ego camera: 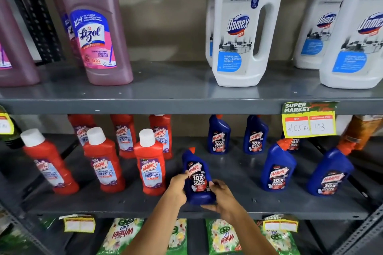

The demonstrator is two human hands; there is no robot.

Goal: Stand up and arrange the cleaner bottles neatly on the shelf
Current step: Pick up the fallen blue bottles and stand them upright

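A blue Harpic bottle (pixel 198 176) with a red cap stands near the front of the middle grey shelf (pixel 124 207). My left hand (pixel 179 187) grips its left side and my right hand (pixel 220 196) grips its lower right side. Several more blue Harpic bottles stand upright to the right, the nearest (pixel 277 166) and another (pixel 330 172) at the front, two (pixel 218 134) (pixel 256 134) at the back. Red Harpic bathroom cleaner bottles (pixel 150 163) with white caps stand to the left in two rows.
The upper shelf (pixel 176 93) carries pink Lizol bottles (pixel 94 27) at left and white Domex bottles (pixel 244 25) at right. A yellow price tag (pixel 308 120) hangs from its front edge. Green Wheel detergent packs (pixel 122 236) lie on the shelf below.
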